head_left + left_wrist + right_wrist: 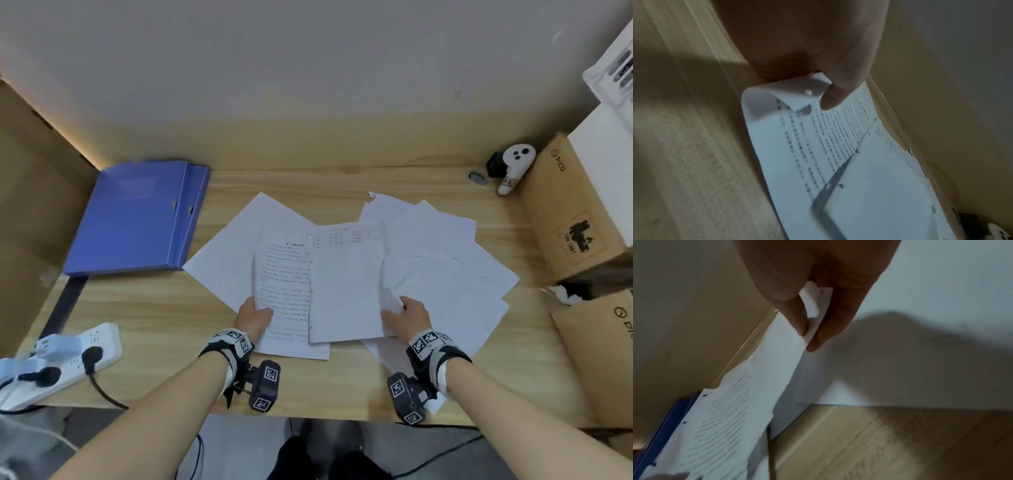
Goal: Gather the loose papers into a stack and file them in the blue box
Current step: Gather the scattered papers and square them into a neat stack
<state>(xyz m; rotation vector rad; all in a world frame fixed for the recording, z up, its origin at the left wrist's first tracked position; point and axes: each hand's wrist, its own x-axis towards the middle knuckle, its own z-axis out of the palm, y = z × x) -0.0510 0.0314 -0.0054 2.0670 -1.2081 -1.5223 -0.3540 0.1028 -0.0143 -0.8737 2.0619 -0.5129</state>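
Note:
Several loose white papers (pixel 442 260) lie fanned across the wooden desk (pixel 154 308). My left hand (pixel 254 317) pinches the left edge of a printed text sheet (pixel 286 291); the left wrist view shows that edge curled under my thumb (pixel 833 95). My right hand (pixel 406 317) pinches the right edge of a sheet with a small table (pixel 346 284); in the right wrist view my fingers (pixel 803 321) clamp its white corner (pixel 818 305). The blue box (pixel 137 216) lies closed at the desk's back left, apart from both hands.
A white power strip (pixel 61 359) with plugs sits at the front left edge. Cardboard boxes (pixel 575 212) stand along the right side, with a white controller (pixel 513 164) at the back right. A cardboard panel (pixel 30 192) flanks the left. The wall rises behind.

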